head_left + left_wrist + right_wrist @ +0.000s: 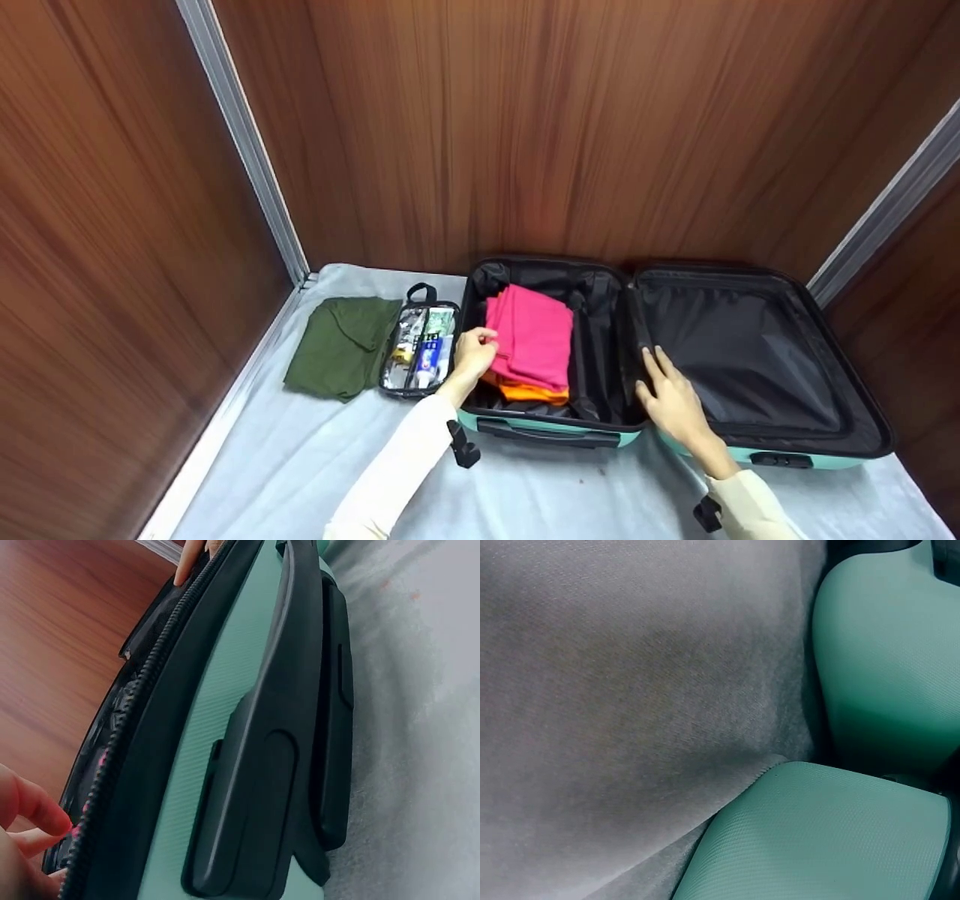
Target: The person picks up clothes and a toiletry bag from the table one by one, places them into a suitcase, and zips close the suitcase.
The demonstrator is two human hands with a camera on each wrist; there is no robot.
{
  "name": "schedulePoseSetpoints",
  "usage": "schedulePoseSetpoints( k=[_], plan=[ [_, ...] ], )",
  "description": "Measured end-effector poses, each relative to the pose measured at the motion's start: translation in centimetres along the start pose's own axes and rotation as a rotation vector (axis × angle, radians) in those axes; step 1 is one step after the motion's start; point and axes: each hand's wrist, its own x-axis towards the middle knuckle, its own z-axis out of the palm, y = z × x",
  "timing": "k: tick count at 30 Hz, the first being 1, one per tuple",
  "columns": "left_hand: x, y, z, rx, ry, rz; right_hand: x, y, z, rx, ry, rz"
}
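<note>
We find the suitcase shell (206, 724) finely ribbed matt plastic, its carry handle (251, 780) smooth plastic, the pink cloth (536, 334) matt, the toiletry pouch (409, 392) glossy clear plastic.

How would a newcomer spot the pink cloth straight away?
Find the open suitcase before the wooden wall. In its left half lies the folded pink cloth, with the left hand at its left edge. Its vivid pink sets it apart from the orange cloth beneath and the green cloth outside the suitcase.

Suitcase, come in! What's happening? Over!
Left hand pinches pink cloth. Right hand at suitcase's middle edge. Pink cloth inside, atop orange cloth. Nothing visibly blocking.
</note>
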Motion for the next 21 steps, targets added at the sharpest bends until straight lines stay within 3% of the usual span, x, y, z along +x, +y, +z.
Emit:
schedulePoseSetpoints(
  k=[13,21],
  plan=[
    [0.36,0.30,-0.77,-0.082,0.003,0.042,-0.07,-0.09,-0.06,0.005,-0.009,0.005],
    [0.79,0.27,-0.92,-0.095,0.049,0.049,-0.05,-0.05,-0.05,0.000,-0.004,0.009]
  ],
)
